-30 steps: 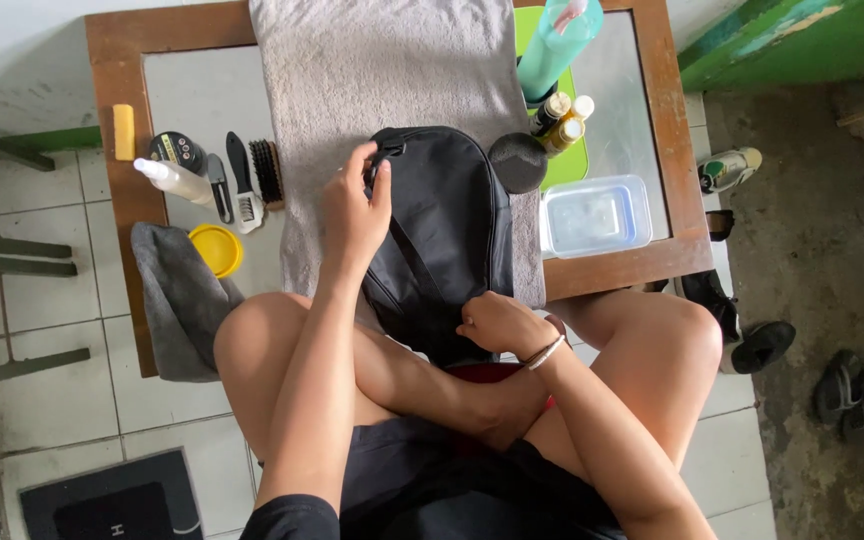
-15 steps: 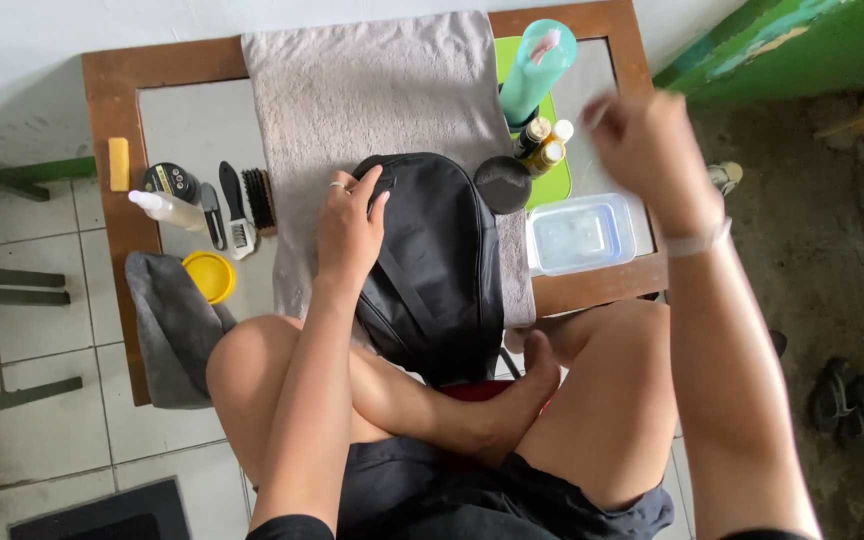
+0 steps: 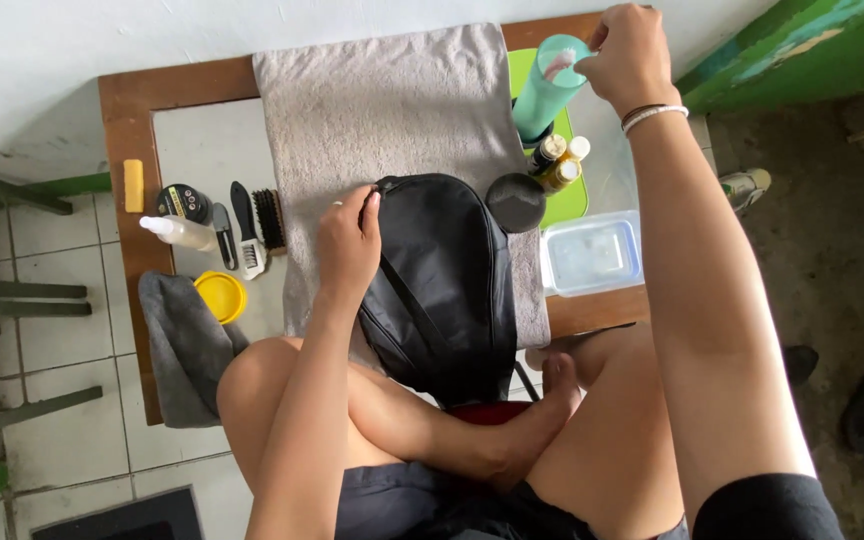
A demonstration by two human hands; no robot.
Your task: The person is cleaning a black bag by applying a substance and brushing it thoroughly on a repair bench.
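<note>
Head view: my left hand (image 3: 349,245) pinches the soft, limp black bag (image 3: 447,285) at its top; right hand (image 3: 632,55) closes on the light teal bottle (image 3: 549,88), likely slippery.

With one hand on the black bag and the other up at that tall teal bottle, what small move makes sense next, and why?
Probably lift the teal bottle straight up and bring it toward the black bag. The right hand is already at the bottle's top, though a firm grip is hard to confirm. The left hand steadies the bag on the grey towel, and small bottles crowd the base, so tilting risks knocking them.
</note>
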